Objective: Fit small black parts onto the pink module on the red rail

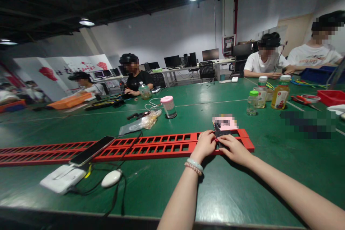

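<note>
A long red slotted rack (161, 145) lies across the green table in front of me. Near its right end sits a small black block (223, 134), partly covered by my fingers. My left hand (206, 145), with a pale bangle and a beaded bracelet at the wrist, closes on the block's left side. From the right, my right hand (237, 149) has its bent fingers closed on the same block. A pink card or packet (229, 123), partly blurred, lies just behind the rack. What the fingertips grip underneath is hidden.
A phone (92, 151) rests over the rack, beside a white box (63, 178), a white mouse (111, 178) and dark cables. A pink-lidded cup (169, 107), plastic bags (142, 123) and several bottles (280, 92) stand farther back. Co-workers sit across the table.
</note>
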Demonstrator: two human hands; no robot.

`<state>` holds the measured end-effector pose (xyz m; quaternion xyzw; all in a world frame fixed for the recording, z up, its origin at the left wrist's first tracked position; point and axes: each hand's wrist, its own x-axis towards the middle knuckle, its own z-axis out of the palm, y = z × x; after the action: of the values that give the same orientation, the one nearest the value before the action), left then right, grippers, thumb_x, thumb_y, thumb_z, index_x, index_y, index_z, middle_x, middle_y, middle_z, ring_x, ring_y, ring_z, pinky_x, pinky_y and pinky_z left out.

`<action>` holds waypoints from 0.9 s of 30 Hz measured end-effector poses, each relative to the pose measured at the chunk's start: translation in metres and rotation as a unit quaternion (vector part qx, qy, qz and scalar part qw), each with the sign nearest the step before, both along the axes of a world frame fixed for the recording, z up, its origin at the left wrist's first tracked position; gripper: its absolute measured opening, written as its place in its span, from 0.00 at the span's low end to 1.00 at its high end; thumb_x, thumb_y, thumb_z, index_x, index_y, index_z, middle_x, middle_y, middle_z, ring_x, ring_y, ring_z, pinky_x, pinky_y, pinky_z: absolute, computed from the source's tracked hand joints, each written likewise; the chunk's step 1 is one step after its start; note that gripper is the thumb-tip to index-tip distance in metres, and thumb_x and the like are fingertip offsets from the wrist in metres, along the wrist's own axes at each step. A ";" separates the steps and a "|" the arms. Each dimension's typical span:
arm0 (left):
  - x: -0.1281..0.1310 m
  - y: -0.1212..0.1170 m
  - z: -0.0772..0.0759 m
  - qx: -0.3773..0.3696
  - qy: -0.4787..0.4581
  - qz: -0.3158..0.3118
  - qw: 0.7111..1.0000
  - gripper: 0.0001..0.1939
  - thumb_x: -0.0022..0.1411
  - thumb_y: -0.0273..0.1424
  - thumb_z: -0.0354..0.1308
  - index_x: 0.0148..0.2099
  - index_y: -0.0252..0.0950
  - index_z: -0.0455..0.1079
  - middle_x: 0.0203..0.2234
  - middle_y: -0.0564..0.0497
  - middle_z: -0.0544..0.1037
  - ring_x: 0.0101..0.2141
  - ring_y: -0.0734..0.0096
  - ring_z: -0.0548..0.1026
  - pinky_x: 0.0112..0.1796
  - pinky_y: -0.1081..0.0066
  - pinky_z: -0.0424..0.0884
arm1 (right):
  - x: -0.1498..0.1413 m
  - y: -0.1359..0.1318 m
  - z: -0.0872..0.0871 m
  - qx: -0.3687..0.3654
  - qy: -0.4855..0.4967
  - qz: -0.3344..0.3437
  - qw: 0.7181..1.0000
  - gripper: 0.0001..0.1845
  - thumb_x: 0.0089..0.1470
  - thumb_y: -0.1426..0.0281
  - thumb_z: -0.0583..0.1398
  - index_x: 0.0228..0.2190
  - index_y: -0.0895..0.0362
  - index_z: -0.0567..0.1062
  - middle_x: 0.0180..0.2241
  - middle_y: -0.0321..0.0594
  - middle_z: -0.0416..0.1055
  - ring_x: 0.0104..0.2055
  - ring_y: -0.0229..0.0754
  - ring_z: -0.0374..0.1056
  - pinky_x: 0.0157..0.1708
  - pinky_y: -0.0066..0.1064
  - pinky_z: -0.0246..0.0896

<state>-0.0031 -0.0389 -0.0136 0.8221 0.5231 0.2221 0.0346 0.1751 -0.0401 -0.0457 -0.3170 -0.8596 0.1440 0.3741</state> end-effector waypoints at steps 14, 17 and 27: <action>0.001 0.001 0.002 -0.007 0.006 0.003 1.000 0.12 0.61 0.28 0.48 0.39 0.36 0.73 0.49 0.45 0.72 0.52 0.63 0.66 0.54 0.62 0.60 | 0.001 0.003 0.001 0.013 -0.018 0.004 1.000 0.19 0.54 0.71 0.58 0.48 0.58 0.71 0.46 0.48 0.68 0.49 0.47 0.63 0.50 0.43 0.62; 0.001 0.000 0.002 -0.005 0.004 0.003 1.000 0.12 0.60 0.27 0.48 0.39 0.36 0.73 0.49 0.45 0.72 0.51 0.63 0.66 0.54 0.63 0.60 | 0.001 0.004 0.000 0.013 -0.019 0.006 1.000 0.19 0.54 0.71 0.58 0.48 0.59 0.72 0.46 0.49 0.69 0.48 0.47 0.63 0.50 0.43 0.62; 0.001 0.002 -0.002 0.003 0.004 0.006 1.000 0.12 0.61 0.28 0.48 0.38 0.35 0.73 0.47 0.44 0.72 0.51 0.63 0.67 0.53 0.63 0.60 | 0.002 0.008 0.000 0.005 -0.022 0.013 1.000 0.17 0.54 0.70 0.58 0.46 0.58 0.73 0.45 0.48 0.69 0.48 0.47 0.64 0.50 0.43 0.61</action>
<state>-0.0025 -0.0374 -0.0157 0.8202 0.5271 0.2205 0.0285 0.1772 -0.0325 -0.0452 -0.3065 -0.8725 0.1373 0.3549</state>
